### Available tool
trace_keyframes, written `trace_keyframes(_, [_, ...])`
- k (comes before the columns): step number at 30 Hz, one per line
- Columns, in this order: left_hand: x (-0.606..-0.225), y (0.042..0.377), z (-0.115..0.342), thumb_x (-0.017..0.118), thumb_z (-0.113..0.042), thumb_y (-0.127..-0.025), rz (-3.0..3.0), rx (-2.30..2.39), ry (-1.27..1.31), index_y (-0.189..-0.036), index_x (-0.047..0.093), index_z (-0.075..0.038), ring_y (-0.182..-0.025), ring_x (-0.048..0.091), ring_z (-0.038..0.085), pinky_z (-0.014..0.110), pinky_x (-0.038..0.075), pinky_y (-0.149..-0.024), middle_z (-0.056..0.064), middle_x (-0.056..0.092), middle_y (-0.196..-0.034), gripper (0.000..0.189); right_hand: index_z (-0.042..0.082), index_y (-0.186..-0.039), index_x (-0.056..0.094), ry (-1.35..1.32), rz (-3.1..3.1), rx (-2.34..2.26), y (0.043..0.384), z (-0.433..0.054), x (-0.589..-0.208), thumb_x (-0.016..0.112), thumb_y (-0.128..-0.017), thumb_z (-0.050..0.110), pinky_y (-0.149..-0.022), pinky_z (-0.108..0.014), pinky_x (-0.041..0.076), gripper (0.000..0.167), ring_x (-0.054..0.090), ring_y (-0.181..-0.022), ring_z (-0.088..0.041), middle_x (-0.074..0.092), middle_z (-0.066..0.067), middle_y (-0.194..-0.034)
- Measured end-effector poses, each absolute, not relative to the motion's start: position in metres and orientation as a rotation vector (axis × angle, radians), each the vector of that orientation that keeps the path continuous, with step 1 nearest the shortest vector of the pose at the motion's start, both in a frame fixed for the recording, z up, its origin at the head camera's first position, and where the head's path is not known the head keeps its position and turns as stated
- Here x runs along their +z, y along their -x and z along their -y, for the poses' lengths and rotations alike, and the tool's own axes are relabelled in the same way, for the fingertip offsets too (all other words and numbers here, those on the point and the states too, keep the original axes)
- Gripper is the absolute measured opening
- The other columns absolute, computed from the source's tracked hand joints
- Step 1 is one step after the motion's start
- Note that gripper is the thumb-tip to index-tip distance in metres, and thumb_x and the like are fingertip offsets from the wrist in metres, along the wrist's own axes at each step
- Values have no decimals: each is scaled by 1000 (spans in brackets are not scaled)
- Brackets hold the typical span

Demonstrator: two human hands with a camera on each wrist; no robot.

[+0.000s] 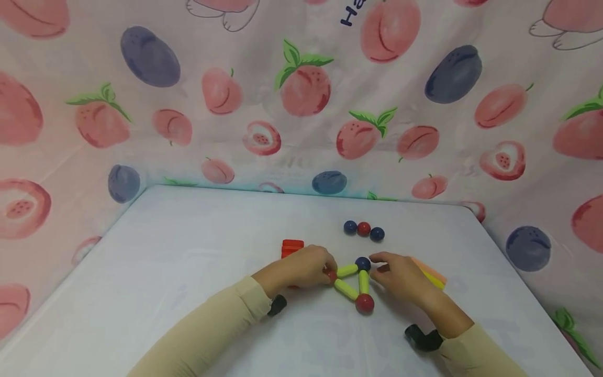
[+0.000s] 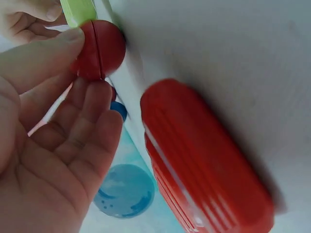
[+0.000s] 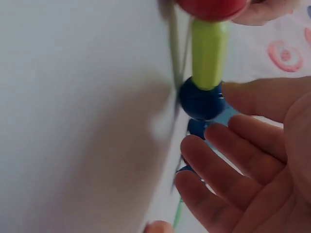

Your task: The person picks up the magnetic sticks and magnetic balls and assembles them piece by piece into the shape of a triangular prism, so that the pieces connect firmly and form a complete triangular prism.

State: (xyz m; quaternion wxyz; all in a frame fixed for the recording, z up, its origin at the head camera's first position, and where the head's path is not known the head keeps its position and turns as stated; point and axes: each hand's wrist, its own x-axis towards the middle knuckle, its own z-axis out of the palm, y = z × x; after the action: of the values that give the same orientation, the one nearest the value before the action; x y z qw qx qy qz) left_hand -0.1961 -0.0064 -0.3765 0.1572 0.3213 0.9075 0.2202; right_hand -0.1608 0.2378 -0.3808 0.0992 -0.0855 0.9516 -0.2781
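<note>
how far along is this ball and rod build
Looks done: three green rods and three balls form a closed triangle. In hand: the left hand pinches its left red ball; the right hand is open beside its blue ball, contact unclear. Probably left: the three-ball row behind, the red pieces, and the orange and yellow pieces all lie apart from it, apparently unused.

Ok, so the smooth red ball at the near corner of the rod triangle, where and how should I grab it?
I'd pinch the smooth red ball across its left and right sides, coming from your own side of the table. Its rounded near half is bare, while two yellow-green rods join it from the far side.
</note>
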Motion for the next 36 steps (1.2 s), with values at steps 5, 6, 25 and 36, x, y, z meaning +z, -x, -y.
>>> trace_keyframes(5, [-379, 188, 8, 80, -17, -87, -2623, 672, -881, -112, 77, -13, -84, 57, 8, 20, 50, -78, -9, 66, -88, 25, 7, -129, 65, 299, -2778, -846, 149, -238, -374, 74, -91, 25, -86, -42, 56, 43, 64, -108, -26, 67, -7, -123])
trace_keyframes(6, [-379, 186, 8, 80, -17, -87, -2628, 678, -873, -111, 78, -12, -83, 57, 8, 19, 50, -77, -9, 66, -86, 24, 7, -129, 65, 309, -2766, -851, 147, -237, -374, 75, -90, 27, -86, -42, 56, 44, 64, -108, -26, 67, -7, -123])
trace_keyframes(25, [-388, 163, 11, 82, -18, -85, -2697, 790, -779, -103, 78, -10, -76, 55, 8, 19, 49, -68, -9, 62, -79, 20, 12, -112, 72, 281, -2742, -916, 132, -225, -379, 79, -87, 14, -80, -35, 57, 26, 66, -89, -14, 70, 5, -97])
trace_keyframes(36, [-387, 157, 10, 82, -17, -85, -2733, 798, -709, -106, 78, -9, -78, 55, 9, 19, 50, -69, -7, 63, -83, 23, 12, -113, 72, 198, -2743, -885, 133, -221, -379, 79, -86, 16, -82, -38, 57, 28, 65, -91, -14, 70, 5, -99])
